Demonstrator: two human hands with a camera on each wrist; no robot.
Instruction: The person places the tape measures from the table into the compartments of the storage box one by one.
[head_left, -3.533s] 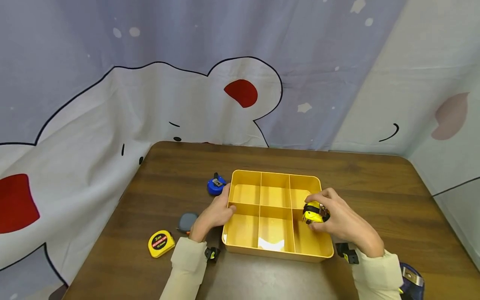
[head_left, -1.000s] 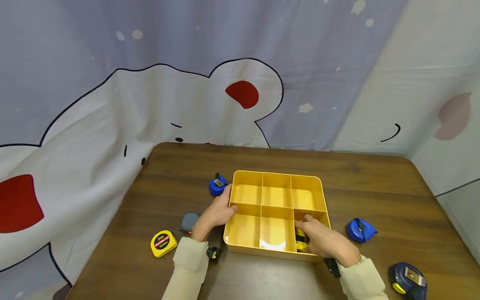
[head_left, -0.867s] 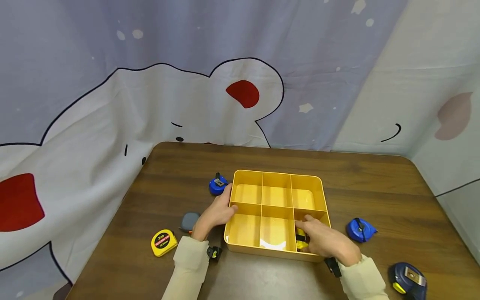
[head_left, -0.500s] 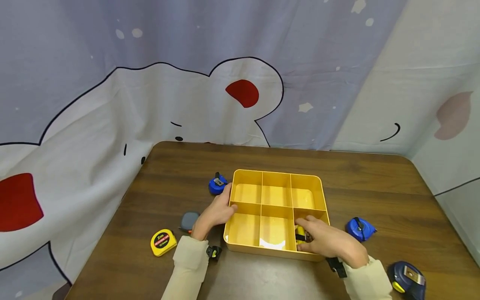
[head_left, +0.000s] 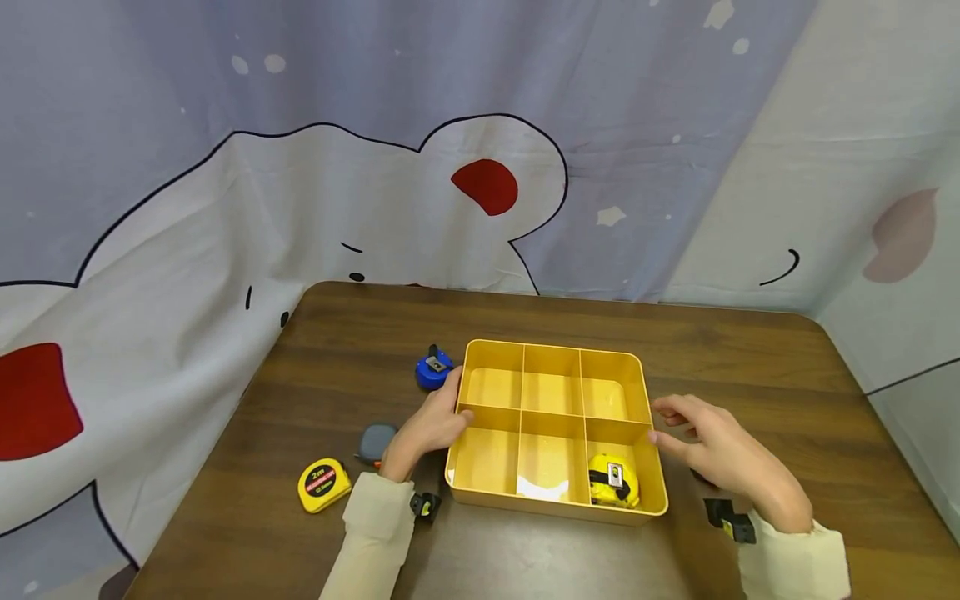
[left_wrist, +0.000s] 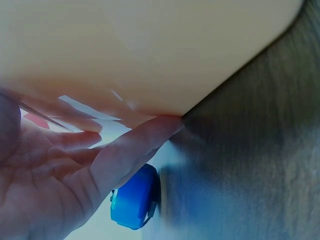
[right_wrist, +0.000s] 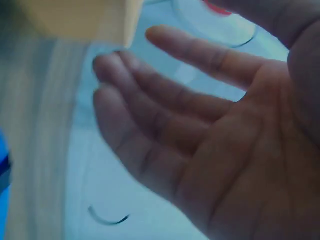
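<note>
A yellow six-compartment box (head_left: 555, 507) sits on the table. My left hand (head_left: 433, 425) holds its left wall, thumb over the rim; in the left wrist view, its fingers (left_wrist: 135, 150) lie along the outside. In the front right compartment lies a yellow tape measure (head_left: 615, 482) with a black strap. My right hand (head_left: 720, 446) hovers just outside the box's right rim, fingers loosely bent and nothing in them. In the right wrist view, the palm and the slack fingers (right_wrist: 165, 115) show, apart from the box's edge.
Behind the left hand stands a blue tape measure (head_left: 432, 369). A grey tape measure (head_left: 375, 442) and a yellow 2 m one (head_left: 322, 485) lie to the left. Another blue object (right_wrist: 4, 175) shows at the right wrist view's edge. A printed curtain (head_left: 337, 208) hangs behind the table.
My right hand carried the yellow tape measure into the front right compartment, let go and moved out to the right. It now covers the blue and navy tape measures there. The left hand has stayed put.
</note>
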